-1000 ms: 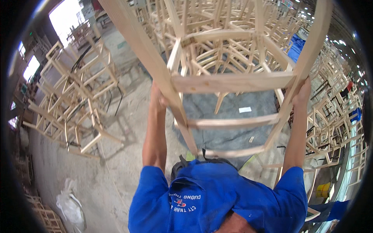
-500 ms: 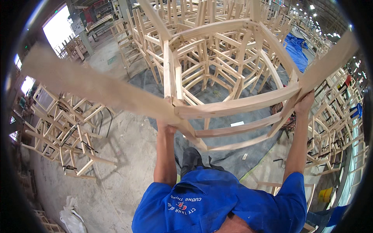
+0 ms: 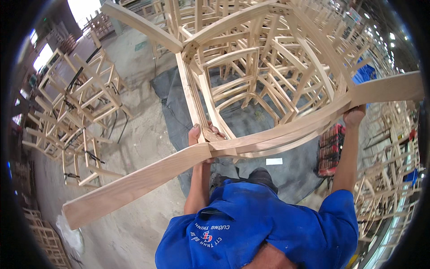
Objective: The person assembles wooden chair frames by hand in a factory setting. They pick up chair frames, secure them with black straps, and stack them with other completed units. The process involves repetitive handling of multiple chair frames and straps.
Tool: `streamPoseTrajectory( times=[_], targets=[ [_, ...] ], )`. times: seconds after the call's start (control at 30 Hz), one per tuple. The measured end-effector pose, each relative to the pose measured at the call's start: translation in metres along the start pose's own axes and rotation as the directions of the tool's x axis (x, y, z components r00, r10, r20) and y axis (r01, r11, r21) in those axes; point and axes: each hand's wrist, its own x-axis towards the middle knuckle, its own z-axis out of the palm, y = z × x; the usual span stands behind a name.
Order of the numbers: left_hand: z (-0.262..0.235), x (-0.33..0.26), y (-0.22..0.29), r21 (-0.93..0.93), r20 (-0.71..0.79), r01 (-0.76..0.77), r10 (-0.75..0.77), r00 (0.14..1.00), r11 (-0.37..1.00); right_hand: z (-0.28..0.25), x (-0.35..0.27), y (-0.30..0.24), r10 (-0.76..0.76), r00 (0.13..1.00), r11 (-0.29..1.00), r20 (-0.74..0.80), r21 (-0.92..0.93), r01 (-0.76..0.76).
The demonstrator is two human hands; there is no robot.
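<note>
I hold up a bare wooden chair frame (image 3: 273,130) in front of me, lifted off the floor and tilted. At its near left corner my left hand (image 3: 195,133) grips the joint, the thumb on one side and fingertips showing on the inner side of the rail. At the near right corner my right hand (image 3: 354,115) is closed around the wood from below, its fingertips hidden behind the frame. One broad leg reaches toward the lower left, another toward the right edge. Corner blocks with screw holes show at the far joints.
Many similar chair frames (image 3: 251,67) stand packed together ahead on a dark floor sheet (image 3: 174,94). More clamped frames (image 3: 85,112) are stacked at the left, others (image 3: 380,188) at the right. A red crate (image 3: 329,150) sits near my right forearm, with blue sheeting (image 3: 365,74) beyond.
The chair frame has tilted in my hands: its left leg swung from upper left down to lower left, and the right leg dropped lower. My left hand moved slightly right and up.
</note>
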Motion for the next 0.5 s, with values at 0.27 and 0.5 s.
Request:
streamPoseTrajectory(
  times=[0.27,0.5],
  targets=[
    [-0.018,0.051,-0.047,0.130,0.003,-0.263,0.265,0.964,0.956,-0.037,0.128,0.105,0.242,0.576,0.682,0.781,0.285,-0.673],
    [0.007,0.089,-0.095,0.231,-0.273,-0.247,0.306,0.912,0.941,-0.036,0.178,0.219,0.453,0.888,0.886,-0.083,0.155,-0.437]
  ],
)
